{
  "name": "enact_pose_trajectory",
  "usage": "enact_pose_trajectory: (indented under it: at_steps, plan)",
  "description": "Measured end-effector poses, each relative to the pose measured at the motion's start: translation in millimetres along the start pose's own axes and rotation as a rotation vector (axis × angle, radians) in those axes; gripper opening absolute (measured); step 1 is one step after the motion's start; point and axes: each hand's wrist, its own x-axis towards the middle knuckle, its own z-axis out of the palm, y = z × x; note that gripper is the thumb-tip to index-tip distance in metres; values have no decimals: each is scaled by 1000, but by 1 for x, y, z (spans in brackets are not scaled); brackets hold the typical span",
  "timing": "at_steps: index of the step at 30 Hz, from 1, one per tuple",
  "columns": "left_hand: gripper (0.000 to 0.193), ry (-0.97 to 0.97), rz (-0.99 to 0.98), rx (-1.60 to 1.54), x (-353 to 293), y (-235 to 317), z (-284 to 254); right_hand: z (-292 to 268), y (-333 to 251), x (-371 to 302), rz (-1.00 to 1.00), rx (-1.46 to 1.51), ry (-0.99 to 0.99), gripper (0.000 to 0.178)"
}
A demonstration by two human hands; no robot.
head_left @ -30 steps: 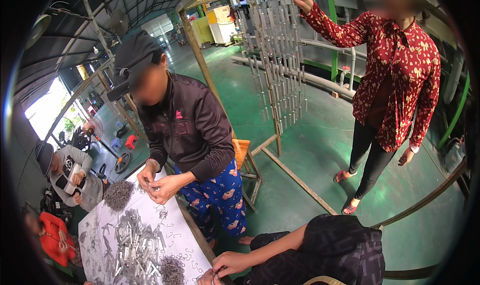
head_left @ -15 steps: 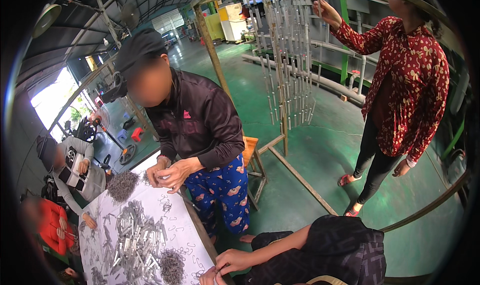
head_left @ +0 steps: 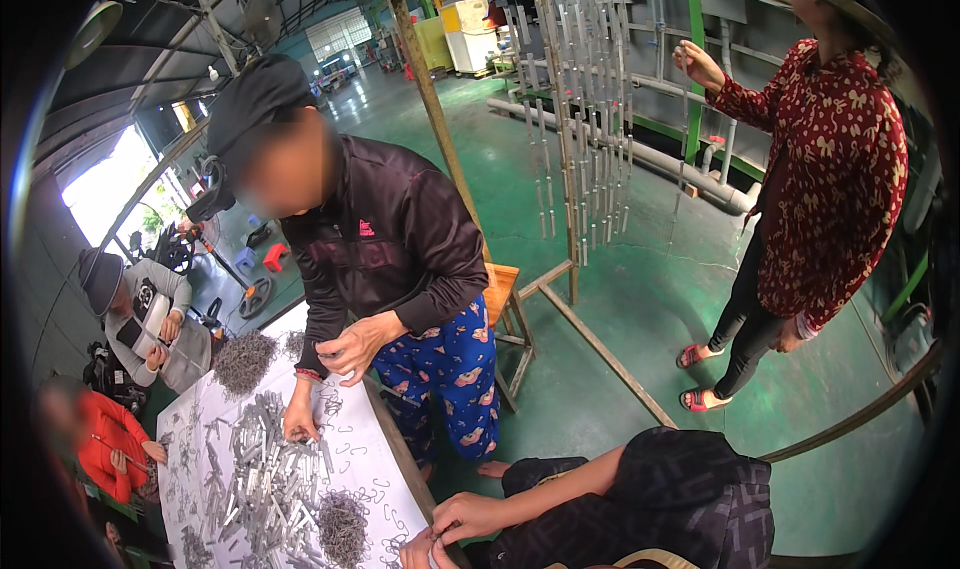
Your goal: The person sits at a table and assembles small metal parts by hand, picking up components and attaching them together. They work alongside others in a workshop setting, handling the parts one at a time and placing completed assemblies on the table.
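Lower centre: right hand (head_left: 468,516), left hand (head_left: 422,551); both sets of fingers pinched close, seemingly to steady a small dark piece (head_left: 436,537). Lower left: tabletop (head_left: 372,457), wire-hook heap (head_left: 343,529), presumably for easy reach.

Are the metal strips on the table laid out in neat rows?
No, the metal strips lie in a loose, jumbled heap, pointing in many directions and overlapping one another.

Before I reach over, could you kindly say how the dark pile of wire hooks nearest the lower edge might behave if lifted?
The pile of wire hooks would probably come up in snagging clumps, since its bent pieces look tangled. Each piece seems likely light, being thin wire. Pushed, the pile may shed bits, as loose hooks lie beside it.
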Motion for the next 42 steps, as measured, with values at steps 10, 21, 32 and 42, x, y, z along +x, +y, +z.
enact_pose_trajectory:
  at_steps: [10,21,32,42]
  plan:
    - [13,-3,-15,15,-1,-6,-1,4,8,0,34,-8,-47,20]
    - [9,1,-31,18,-3,-11,1,7,17,2,56,-21,-67,20]
    - [11,-1,-62,20,-6,-11,1,7,13,2,70,-31,-73,20]
    - [12,-7,-55,7,2,-3,1,4,12,2,-13,-3,18,20]
